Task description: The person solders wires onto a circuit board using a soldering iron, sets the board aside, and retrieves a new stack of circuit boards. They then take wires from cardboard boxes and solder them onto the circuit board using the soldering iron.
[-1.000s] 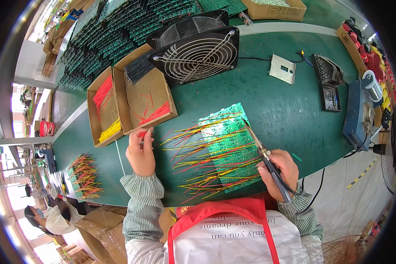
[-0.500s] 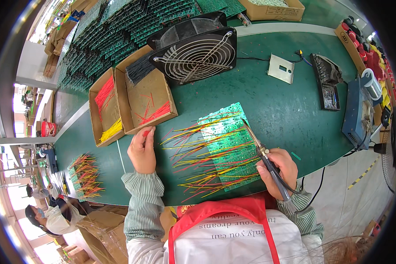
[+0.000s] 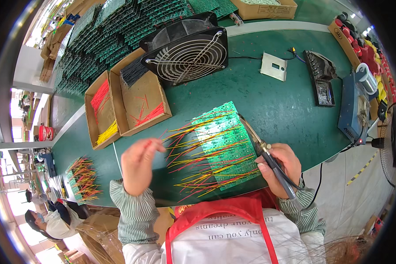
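Note:
My right hand (image 3: pixel 284 165) is closed round the handle of a soldering iron (image 3: pixel 268 154). Its tip lies by the far right corner of a green circuit board panel (image 3: pixel 226 145). Rows of red, yellow and dark wires (image 3: pixel 191 154) stick out leftward from the panel. My left hand (image 3: pixel 138 167), slightly blurred, hovers left of those wires with thumb and fingers pinched together. Red shows at the fingertips, apparently a thin red wire (image 3: pixel 148 143), mostly hidden by the fingers. Beyond this hand, a cardboard box (image 3: pixel 134 129) holds loose red wires (image 3: pixel 150 113) and black ones (image 3: pixel 133 71).
A second box (image 3: pixel 102 119) carries red and yellow wires. Behind stand a black fan (image 3: pixel 187 57) and stacked circuit boards (image 3: pixel 105 39). A wired board (image 3: pixel 81 179) lies far left. On the right are an iron stand (image 3: pixel 320 79), a blue soldering station (image 3: pixel 352 105) and a solder spool (image 3: pixel 366 79).
My left hand has lifted away from the box edge and moved nearer to me, toward the wires. The iron's tip has drawn slightly off the panel's corner. The whole view has shifted a little.

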{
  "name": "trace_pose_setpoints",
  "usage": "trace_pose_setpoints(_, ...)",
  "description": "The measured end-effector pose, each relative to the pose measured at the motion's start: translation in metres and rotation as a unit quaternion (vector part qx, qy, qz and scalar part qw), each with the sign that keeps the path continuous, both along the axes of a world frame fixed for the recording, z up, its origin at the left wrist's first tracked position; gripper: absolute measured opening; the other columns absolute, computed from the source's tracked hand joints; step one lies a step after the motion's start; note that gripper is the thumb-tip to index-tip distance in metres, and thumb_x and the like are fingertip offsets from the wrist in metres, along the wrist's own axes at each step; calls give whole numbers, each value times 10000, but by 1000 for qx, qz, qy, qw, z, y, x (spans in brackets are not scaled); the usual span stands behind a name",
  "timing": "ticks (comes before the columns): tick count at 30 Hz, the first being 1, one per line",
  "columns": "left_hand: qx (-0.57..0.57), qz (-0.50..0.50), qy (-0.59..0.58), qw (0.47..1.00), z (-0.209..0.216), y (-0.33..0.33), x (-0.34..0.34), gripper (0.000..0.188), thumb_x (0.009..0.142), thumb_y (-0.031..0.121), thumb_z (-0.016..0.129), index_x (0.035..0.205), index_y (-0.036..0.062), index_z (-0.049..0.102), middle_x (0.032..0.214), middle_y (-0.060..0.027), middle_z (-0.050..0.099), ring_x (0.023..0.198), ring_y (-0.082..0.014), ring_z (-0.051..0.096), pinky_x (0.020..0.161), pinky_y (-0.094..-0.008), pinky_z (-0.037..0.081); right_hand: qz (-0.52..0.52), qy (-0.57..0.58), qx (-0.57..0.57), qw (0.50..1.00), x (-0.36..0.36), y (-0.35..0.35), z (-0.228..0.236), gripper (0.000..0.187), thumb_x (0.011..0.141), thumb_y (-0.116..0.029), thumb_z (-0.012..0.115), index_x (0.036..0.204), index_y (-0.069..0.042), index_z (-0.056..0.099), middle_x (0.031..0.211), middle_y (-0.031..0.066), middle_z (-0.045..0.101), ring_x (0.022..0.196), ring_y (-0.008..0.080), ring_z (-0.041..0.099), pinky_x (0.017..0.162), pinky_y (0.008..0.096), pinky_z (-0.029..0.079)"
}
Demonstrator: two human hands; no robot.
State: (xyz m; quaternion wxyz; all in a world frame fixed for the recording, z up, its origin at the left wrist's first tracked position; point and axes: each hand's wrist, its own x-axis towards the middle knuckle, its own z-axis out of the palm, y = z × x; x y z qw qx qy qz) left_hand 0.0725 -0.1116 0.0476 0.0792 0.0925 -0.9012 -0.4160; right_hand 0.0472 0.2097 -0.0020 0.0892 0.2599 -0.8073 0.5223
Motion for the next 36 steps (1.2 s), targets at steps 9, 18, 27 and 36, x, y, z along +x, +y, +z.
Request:
trace_pose_setpoints(9,-33,-413,-16,910,-2,103,-4,158,827,84,567,960,30,634,772,-114,637,704,-287,624,629,-385,501,14,-104,-168,980,-21,-31,19,302,777,-96,727,1021,-22,566,868,110,611,744,220,618,624,299,497)
trace_pose_setpoints(18,40,-458,5,888,-19,116,-3,158,803,84,506,926,38,594,778,-165,612,710,-339,615,630,-424,496,45,-21,-71,996,-23,-46,14,307,758,-153,746,971,-21,570,857,151,615,695,290,626,599,345,505)
trace_pose_setpoints(27,-26,-213,-108,971,-13,44,-57,78,854,53,615,888,-17,609,742,-90,641,618,-143,610,573,-265,478,11,-50,-72,996,-31,-16,17,286,789,-141,733,979,2,575,849,115,628,691,197,624,608,292,505)
trace_pose_setpoints(36,-96,-221,-102,965,-33,30,-60,122,805,106,676,863,1,649,766,-106,600,664,-215,578,615,-310,458,27,-140,-38,989,-41,-15,33,223,761,-93,724,926,-14,596,721,58,639,603,116,617,559,235,483)
